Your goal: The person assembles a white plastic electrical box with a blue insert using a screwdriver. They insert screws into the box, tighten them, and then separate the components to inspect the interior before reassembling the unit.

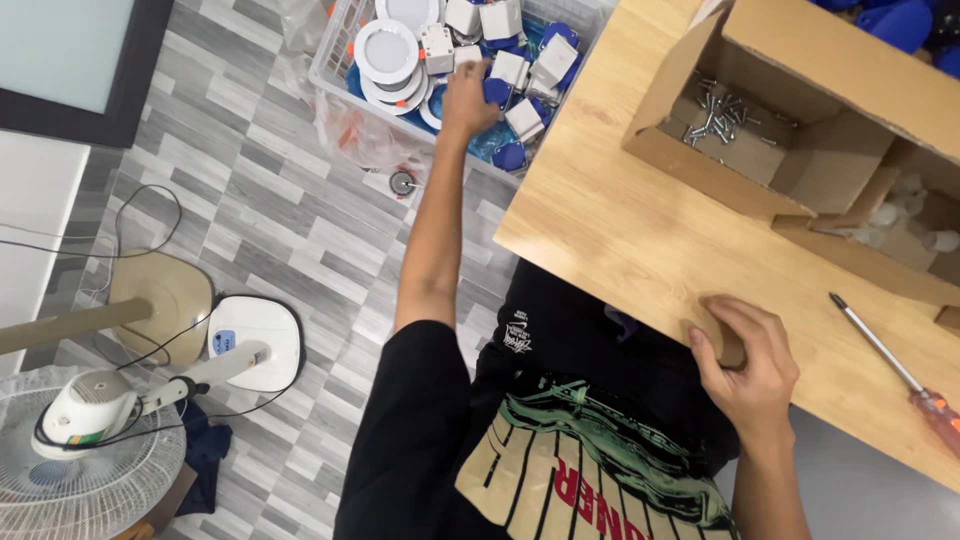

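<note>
My left hand reaches down and away into a white plastic basket on the floor, its fingers closed among small white boxes and blue parts; exactly what it grips is hidden. Round white lamp fittings lie in the same basket. My right hand rests curled on the front edge of the wooden table, holding nothing that I can see.
An open cardboard box with loose screws stands on the table, a second box beside it. A screwdriver lies at the right. Two standing fans and cables occupy the tiled floor at the left.
</note>
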